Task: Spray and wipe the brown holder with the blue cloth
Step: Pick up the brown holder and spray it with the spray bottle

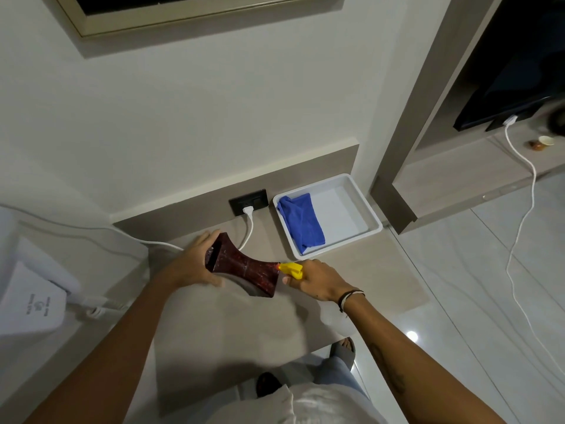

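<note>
My left hand (191, 264) grips the brown holder (244, 267) at its upper end and holds it tilted above the counter. The holder is dark red-brown and flares at both ends. My right hand (318, 280) is closed around a spray bottle (292, 268) with a yellow nozzle, which points at the holder's lower right end and almost touches it. The bottle's body is mostly hidden under my hand. The blue cloth (301, 223) lies crumpled in the left part of a white tray (363, 209) behind my hands.
A beige counter (367, 270) runs along the wall, with a black socket (248, 201) and a white plug cable behind the holder. A white appliance (30, 298) stands at the left. Tiled floor lies to the right, with a second white cable across it.
</note>
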A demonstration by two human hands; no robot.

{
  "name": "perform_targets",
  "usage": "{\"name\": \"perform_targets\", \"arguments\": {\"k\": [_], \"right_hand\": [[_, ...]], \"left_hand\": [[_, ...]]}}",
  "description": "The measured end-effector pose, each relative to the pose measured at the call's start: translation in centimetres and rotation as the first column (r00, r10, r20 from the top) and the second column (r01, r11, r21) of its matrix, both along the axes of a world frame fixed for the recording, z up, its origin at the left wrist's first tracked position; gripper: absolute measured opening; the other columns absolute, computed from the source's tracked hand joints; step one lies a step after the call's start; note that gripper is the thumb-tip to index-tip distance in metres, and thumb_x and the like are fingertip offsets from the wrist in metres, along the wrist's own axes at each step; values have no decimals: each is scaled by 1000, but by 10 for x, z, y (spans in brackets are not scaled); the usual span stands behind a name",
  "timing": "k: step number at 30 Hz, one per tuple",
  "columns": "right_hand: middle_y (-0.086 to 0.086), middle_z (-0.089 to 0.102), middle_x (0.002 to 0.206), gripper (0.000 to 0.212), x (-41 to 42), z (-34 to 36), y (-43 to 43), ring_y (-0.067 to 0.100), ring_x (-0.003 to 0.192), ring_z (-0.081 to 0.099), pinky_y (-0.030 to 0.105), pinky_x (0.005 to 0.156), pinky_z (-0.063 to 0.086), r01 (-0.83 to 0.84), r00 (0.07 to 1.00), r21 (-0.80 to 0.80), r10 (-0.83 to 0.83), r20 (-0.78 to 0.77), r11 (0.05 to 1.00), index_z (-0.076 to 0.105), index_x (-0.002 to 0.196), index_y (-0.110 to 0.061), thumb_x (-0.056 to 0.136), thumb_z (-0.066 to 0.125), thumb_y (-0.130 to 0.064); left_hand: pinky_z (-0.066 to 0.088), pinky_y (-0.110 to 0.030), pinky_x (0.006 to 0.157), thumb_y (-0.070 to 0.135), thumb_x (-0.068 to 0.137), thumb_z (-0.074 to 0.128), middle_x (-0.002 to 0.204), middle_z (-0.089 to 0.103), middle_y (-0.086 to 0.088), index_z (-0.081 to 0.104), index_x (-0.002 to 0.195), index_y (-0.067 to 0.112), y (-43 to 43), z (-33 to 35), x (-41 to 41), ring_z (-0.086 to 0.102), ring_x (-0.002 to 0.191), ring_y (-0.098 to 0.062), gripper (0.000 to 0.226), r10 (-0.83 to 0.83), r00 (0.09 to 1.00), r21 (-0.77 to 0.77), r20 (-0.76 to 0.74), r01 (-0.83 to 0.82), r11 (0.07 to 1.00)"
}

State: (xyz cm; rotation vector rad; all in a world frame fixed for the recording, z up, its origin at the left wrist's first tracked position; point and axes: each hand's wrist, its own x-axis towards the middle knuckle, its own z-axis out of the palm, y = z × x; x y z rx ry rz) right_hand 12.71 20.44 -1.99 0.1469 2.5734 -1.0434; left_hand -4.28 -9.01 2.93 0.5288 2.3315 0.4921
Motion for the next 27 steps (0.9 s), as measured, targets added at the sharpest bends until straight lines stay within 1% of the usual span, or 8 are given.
{"name": "perform_targets", "arguments": {"k": [2,5,9,13,18,20,23,27], "right_hand": [[-2,75,95,44,2,0,1,17,84,65,36,78,53,-2,1000,-14,2,-10,1000,69,132,-30,103,54,-59],[-17,53,66,26,3,3,2,3,64,53,24,63,37,35,999,-51,-37,-36,998,68,98,-37,103,56,-58],[-7,74,96,49,2,17,-10,7,80,63,33,74,51,-45,992,-87,35,-118,995,68,134,-28,104,52,-62],[0,77,100,41,-2,26,-29,20,88,71,39,76,56,-61,985,-118,40,-167,991,70,115,-24,103,55,-60],[-7,65,82,23,-9,29,-44,11,68,59,27,60,42,-73,976,-93,52,-214,993,53,91,-38,103,57,-57],[-5,65,83,25,-12,29,-46,13,70,59,24,59,38,-70,979,-72,55,-196,995,55,93,-33,104,56,-55],[-1,69,89,33,-11,24,-41,18,77,62,27,65,42,-50,988,-44,43,-146,998,63,102,-23,104,57,-56],[-1,69,91,31,2,12,-26,23,82,65,38,73,52,-23,996,33,26,-90,999,61,99,-27,103,55,-57]], "left_hand": [[33,-48,128,22,56,97,173,31,-11,26,168,14,1,2,-1,31,159,-31,133,-29,997,13,-66,30,999],[45,-49,116,53,48,82,151,56,-8,47,158,20,5,8,2,53,137,-32,120,-34,977,-9,-210,33,999],[60,-48,93,73,57,78,99,79,4,77,107,29,10,9,4,73,94,-20,66,105,976,6,-190,-105,994],[59,-39,75,84,56,77,83,79,-4,79,87,17,20,12,9,75,79,-22,74,321,940,-36,-111,-327,944],[51,-35,71,94,55,68,93,79,-6,78,99,15,18,8,8,75,88,-25,90,354,934,-36,-49,-356,934],[56,-43,93,95,59,63,119,79,-8,74,124,22,18,6,7,73,110,-29,99,309,950,-5,-47,-310,951],[39,-56,122,85,81,63,164,51,-9,35,165,36,15,4,6,50,148,-35,101,239,968,7,-78,-239,971],[36,-63,123,98,69,49,163,44,-16,25,166,44,10,2,7,45,150,-39,114,189,979,-21,-75,-191,981]]}}
